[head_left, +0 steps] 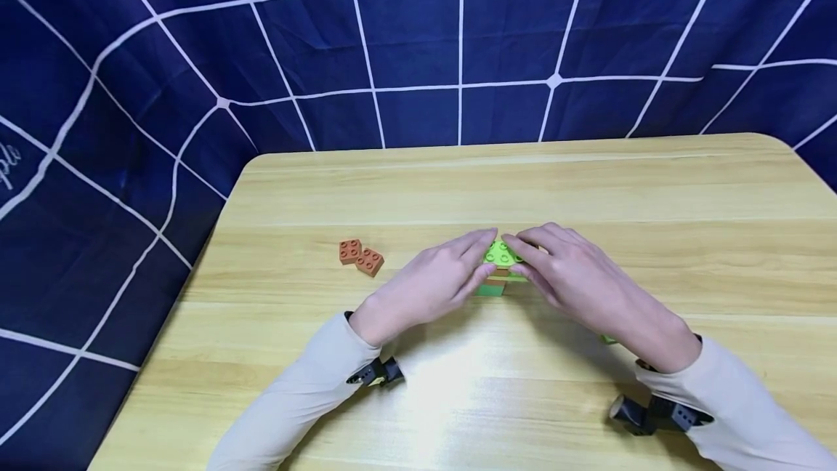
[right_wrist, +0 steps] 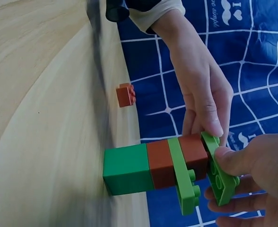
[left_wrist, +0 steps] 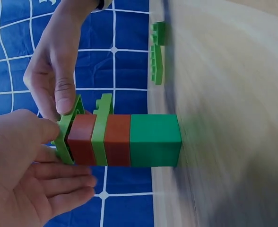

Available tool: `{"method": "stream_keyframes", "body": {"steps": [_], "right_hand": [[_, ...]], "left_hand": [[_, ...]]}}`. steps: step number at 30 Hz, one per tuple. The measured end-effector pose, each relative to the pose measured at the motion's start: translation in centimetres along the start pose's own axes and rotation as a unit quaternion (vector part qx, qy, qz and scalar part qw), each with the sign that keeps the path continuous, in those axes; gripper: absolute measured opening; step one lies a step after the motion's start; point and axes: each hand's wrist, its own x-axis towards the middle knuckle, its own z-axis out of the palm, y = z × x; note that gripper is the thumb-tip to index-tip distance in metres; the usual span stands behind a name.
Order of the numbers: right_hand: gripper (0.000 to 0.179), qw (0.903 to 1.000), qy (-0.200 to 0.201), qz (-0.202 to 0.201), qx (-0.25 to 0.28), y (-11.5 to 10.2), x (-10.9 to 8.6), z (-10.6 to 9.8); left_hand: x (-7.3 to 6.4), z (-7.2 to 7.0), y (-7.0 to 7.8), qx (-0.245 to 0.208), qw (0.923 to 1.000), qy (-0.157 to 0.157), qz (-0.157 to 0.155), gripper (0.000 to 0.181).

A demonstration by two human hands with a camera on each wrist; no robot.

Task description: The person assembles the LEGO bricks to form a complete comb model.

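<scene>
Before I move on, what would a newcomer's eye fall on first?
Probably the tower of blocks on the wooden table, its lime-green top plate gripped by both hands. After that, perhaps the two orange blocks off to the left, then the blue curtain behind.

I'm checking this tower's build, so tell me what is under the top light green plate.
A brown brick, then a second light green plate, another brown brick, and a dark green block. The upper brick's top face is covered.
</scene>
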Motion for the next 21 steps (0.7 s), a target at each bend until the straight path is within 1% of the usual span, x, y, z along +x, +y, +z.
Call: {"method": "stream_keyframes", "body": {"steps": [4, 9, 11, 13, 18, 21], "right_hand": [[0.063, 1.0, -0.004, -0.002, 0.004, 0.1, -0.02, -0.01], [0.058, 0.9996, -0.013, 0.014, 0.021, 0.23, -0.08, -0.01], [0.056, 0.9993, -0.016, 0.024, 0.026, 0.32, -0.13, 0.02], [0.054, 0.9991, -0.017, 0.03, 0.025, 0.43, -0.18, 0.08], [0.047, 0.9991, -0.018, 0.034, 0.02, 0.66, -0.36, 0.24], [0.043, 0.9989, -0.023, 0.037, 0.019, 0.7, -0.38, 0.29]], "left_hand": [[-0.04, 0.11, 0.24, 0.008, 0.9999, -0.002, -0.007, 0.052], [-0.04, 0.27, 0.35, 0.037, 0.999, 0.025, -0.003, 0.052], [0.07, 0.33, 0.4, 0.047, 0.9985, 0.028, -0.006, 0.053], [0.21, 0.33, 0.5, 0.056, 0.9981, 0.019, -0.019, 0.055], [0.45, 0.35, 0.64, 0.071, 0.9956, -0.02, -0.058, 0.059], [0.47, 0.41, 0.57, 0.076, 0.9946, -0.029, -0.065, 0.059]]}}
